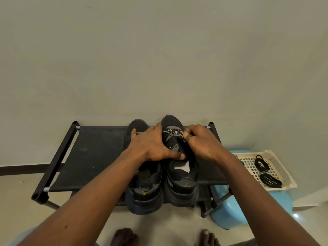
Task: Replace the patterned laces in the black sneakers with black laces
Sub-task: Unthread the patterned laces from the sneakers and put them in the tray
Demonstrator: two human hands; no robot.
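Head view, the only one: a pair of black sneakers sits side by side on the fabric top of a black shoe rack [92, 153], toes to the wall, heels toward the person. The left hand [152, 144] lies spread and flat across both, fingers reaching over the left sneaker [145, 192] and thumb pressed on the tongue area of the right sneaker [181, 190], steadying them. The right hand [204, 142] is curled, its fingertips pinching the patterned lace [173, 132] at the rows near the right sneaker's toe. The hands are apart, each on its own job. The lace still crosses at least the front eyelets; the lower rows are hidden under the hands. Whether the left sneaker still has a lace cannot be told, as the hand covers it. The black laces [270, 180] lie as two coiled bundles in a cream perforated tray [248, 166] off to the right on a blue stool [229, 215], untouched and well apart from the sneakers. Something speckled at the tray's left edge may be a lace, too small to tell. Judged step: unlacing the right sneaker, so removal is not yet done and relacing not begun. The next move likely calls for pulling the patterned lace free row by row while the left hand holds the sneaker down, then reaching right for a black bundle.
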